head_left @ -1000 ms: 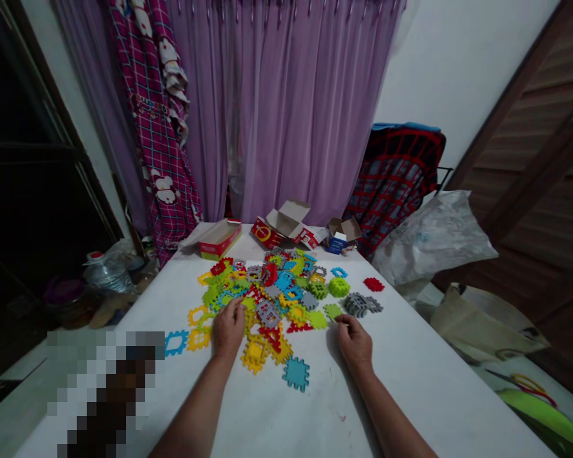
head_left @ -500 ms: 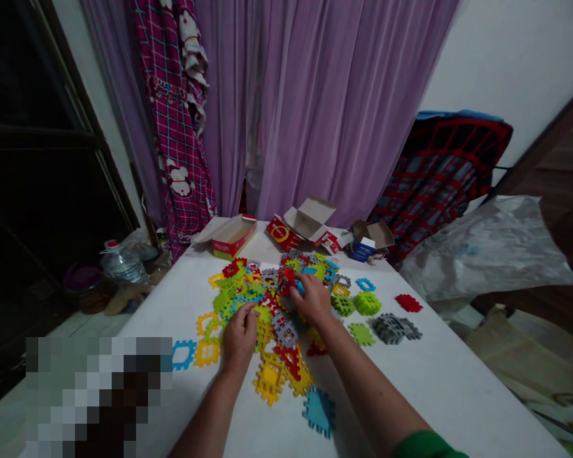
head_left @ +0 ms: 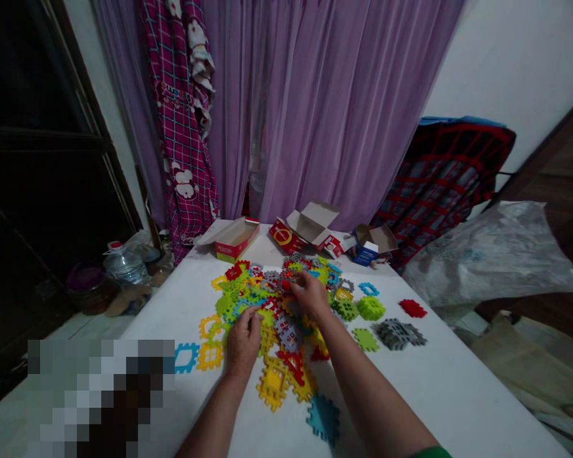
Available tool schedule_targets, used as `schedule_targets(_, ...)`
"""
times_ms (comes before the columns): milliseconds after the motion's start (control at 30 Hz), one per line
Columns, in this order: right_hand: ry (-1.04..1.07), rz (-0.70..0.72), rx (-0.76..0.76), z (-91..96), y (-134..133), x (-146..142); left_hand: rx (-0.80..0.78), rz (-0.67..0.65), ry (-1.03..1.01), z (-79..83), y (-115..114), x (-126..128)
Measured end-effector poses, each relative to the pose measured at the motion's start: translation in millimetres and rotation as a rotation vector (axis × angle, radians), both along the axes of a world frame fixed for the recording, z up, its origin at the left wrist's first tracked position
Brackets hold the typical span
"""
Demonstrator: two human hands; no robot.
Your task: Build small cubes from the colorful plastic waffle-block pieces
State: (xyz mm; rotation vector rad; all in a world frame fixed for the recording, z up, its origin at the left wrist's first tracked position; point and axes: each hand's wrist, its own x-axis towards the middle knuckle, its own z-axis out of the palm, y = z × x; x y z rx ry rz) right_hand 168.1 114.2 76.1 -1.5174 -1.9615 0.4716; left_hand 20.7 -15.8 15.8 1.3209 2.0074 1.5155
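Observation:
A heap of interlocking plastic building tiles in red, yellow, green, blue and grey covers the middle of the white table. My right hand is over the far part of the heap, its thumb and fingers closed on a small red tile. Curled at the heap's near left side is my left hand, thumb against fingers. What it holds, if anything, is hidden. Close to it lie a yellow window tile and a blue frame tile.
Open cardboard boxes, one red and green, one red and one blue, stand along the table's back edge. To the right are grey tiles, green tiles and a red tile stack. A blue tile lies nearest me.
The red tile in my right hand has turned, and less of it shows. My left hand stays curled at the heap. The whole view has shifted slightly.

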Motion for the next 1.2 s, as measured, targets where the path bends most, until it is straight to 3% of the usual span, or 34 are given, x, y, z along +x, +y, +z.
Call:
schedule_targets(100,0.334,0.028,-0.05,-13.7,-5,30,0.007,0.001,0.009,-0.9,0,-1)
schedule_targets(200,0.519,0.051,-0.003,-28.8,-23,66,-0.005,0.008,0.013,-0.4,1,-2)
schedule_targets(300,0.433,-0.028,0.199,-41.8,-49,97,-0.004,0.01,0.014,0.0,1,-3)
schedule_targets(400,0.241,-0.003,0.377,-53.4,-70,114,-0.008,0.013,0.014,-1.0,2,-3)
schedule_targets(500,0.125,0.064,0.453,-63.1,-84,115,-0.018,0.014,0.015,-2.2,1,-4)
schedule_targets(667,0.095,0.162,0.436,-68.9,-97,111,-0.032,0.026,0.015,-2.6,-1,-6)
schedule_targets(900,0.096,0.067,0.392,-68.1,-91,122,-0.026,0.02,0.019,-1.3,-1,-5)
schedule_targets(1200,0.024,0.016,0.332,-67.6,-89,110,-0.021,0.019,0.027,-1.9,0,-4)
